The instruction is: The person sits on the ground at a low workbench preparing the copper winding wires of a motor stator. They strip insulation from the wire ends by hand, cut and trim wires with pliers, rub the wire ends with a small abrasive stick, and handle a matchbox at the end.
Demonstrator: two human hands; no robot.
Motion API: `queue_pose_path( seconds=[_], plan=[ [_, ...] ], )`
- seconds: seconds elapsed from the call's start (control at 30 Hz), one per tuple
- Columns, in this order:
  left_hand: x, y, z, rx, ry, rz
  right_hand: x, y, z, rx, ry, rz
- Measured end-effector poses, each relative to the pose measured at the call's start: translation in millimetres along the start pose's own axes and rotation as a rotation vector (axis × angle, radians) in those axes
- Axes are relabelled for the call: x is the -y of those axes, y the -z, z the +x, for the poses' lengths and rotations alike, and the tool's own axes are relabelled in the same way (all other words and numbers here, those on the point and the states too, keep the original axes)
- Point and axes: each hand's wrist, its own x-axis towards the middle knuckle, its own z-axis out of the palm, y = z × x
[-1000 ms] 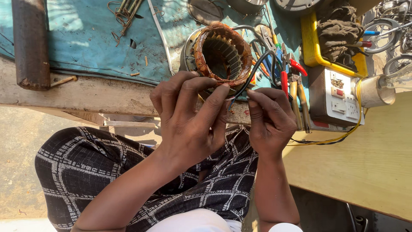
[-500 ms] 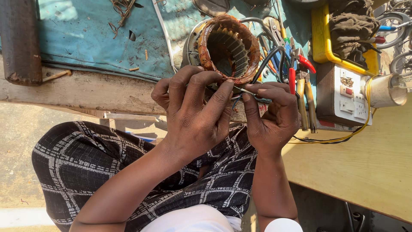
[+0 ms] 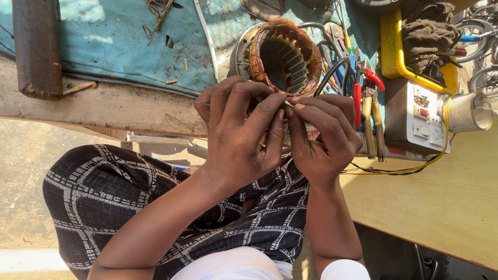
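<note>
Since the earlier frames the two hands have drawn closer together, and their fingertips now meet just below the motor coil, where before the right hand sat a little apart, fingering a dark wire. The left hand [image 3: 239,136] is curled, its thumb and forefinger pressed toward the right hand [image 3: 322,136], and between the meeting fingertips both pinch a thin pale sleeve [image 3: 288,103] at the end of a wire; what lies deeper in the palms is hidden. The motor coil [image 3: 284,56], a round ring wound with copper and ribbed with metal slots inside, stands on the table [image 3: 104,106] just above the hands, partly on a blue sheet [image 3: 124,46]. Black wires [image 3: 332,72] loop from the coil's right side. Beside them lie pliers with red handles [image 3: 363,85] and another pair with yellow handles [image 3: 373,124]. To the right sits a white switch box [image 3: 425,122] on a wooden base, with a small red rocker on its face, and a yellow cable [image 3: 410,168] trails from it. A yellow tray [image 3: 391,46] above it holds a dark rag [image 3: 428,36]. A dark pipe [image 3: 36,49] lies at the far left. The person's lap shows checked black cloth [image 3: 104,207].
</note>
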Motion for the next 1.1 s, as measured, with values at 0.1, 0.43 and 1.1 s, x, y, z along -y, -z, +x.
queue_pose_path(
  seconds=[0.1,0.43,1.1],
  plan=[
    [-1,-1,1,-0.013,0.017,-0.019,1,-2,1,0.009,0.009,-0.020],
    [2,0,1,-0.026,0.031,-0.080,-7,-2,-16,-0.043,-0.152,0.243],
    [16,19,8,-0.124,0.004,-0.260,-11,33,-76,-0.388,-0.511,0.390]
  ],
)
